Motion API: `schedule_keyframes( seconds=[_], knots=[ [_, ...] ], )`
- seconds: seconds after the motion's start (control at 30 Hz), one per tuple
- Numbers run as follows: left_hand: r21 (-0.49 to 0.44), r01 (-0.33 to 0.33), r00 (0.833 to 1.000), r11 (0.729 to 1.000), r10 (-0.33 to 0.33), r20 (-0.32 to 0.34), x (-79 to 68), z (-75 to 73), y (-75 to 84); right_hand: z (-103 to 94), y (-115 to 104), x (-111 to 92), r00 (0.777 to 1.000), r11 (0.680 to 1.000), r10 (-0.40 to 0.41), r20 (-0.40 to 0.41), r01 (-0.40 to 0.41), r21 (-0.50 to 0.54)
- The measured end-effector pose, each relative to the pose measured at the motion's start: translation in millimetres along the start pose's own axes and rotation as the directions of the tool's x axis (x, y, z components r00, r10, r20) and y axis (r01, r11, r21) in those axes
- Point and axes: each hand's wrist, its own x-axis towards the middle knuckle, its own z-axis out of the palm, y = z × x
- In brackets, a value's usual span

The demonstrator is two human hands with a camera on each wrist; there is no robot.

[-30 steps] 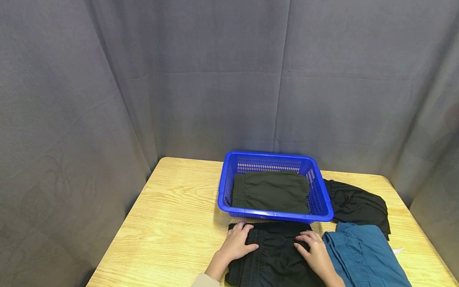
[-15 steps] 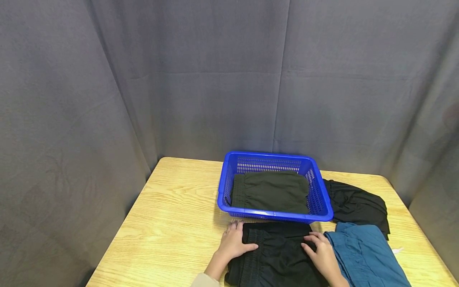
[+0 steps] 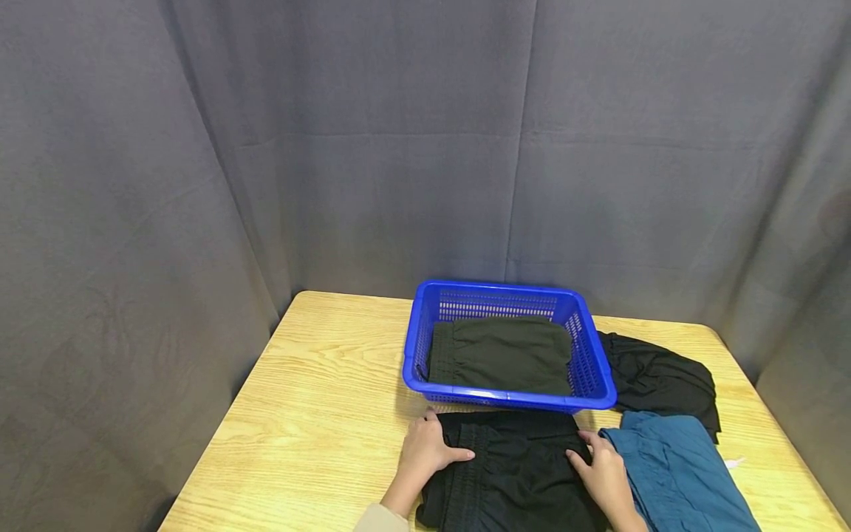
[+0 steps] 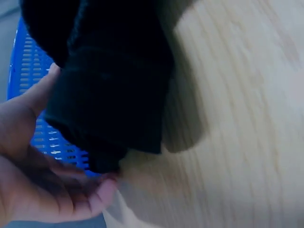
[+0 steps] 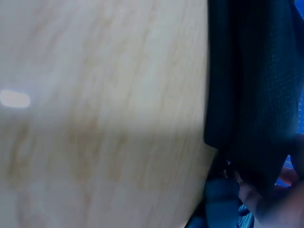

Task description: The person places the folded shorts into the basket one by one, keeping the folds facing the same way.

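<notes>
Folded black pants (image 3: 525, 473) with a gathered elastic waistband lie at the table's front, just before the blue basket (image 3: 512, 399). At their left edge my left hand (image 3: 423, 451) has its thumb on top and its fingers round the side. The left wrist view shows the folded cloth (image 4: 109, 95) between thumb and curled fingertips (image 4: 107, 187). My right hand (image 3: 605, 476) grips the right edge, its thumb on top; its fingers are partly hidden by the cloth (image 5: 261, 95) in the right wrist view. Dark olive folded pants (image 3: 505, 355) lie in the basket.
Folded blue pants (image 3: 685, 473) lie close beside my right hand. Behind them is another black garment (image 3: 665, 380), against the basket's right side. Bare wood table (image 3: 319, 399) extends to the left. Grey curtains (image 3: 412, 148) hang round the back and sides.
My left hand has slid slightly left, its fingers going from on top of the black pants to round their edge. My right hand has shifted right to the opposite edge.
</notes>
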Motion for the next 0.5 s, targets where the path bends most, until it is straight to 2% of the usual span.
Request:
schedule_keyframes(
  seconds=[0.13,0.5],
  knots=[
    [-0.066,0.081,0.997,0.994,-0.082,-0.006,-0.3,0.1,2.5,-0.2,1.1,2.8,1.000,1.000,0.005,0.006,-0.005,-0.003],
    [-0.133,0.090,0.996,0.987,-0.087,0.031,-3.3,4.6,-0.1,0.1,2.6,4.5,0.992,0.995,0.091,0.092,-0.095,0.040]
  ],
)
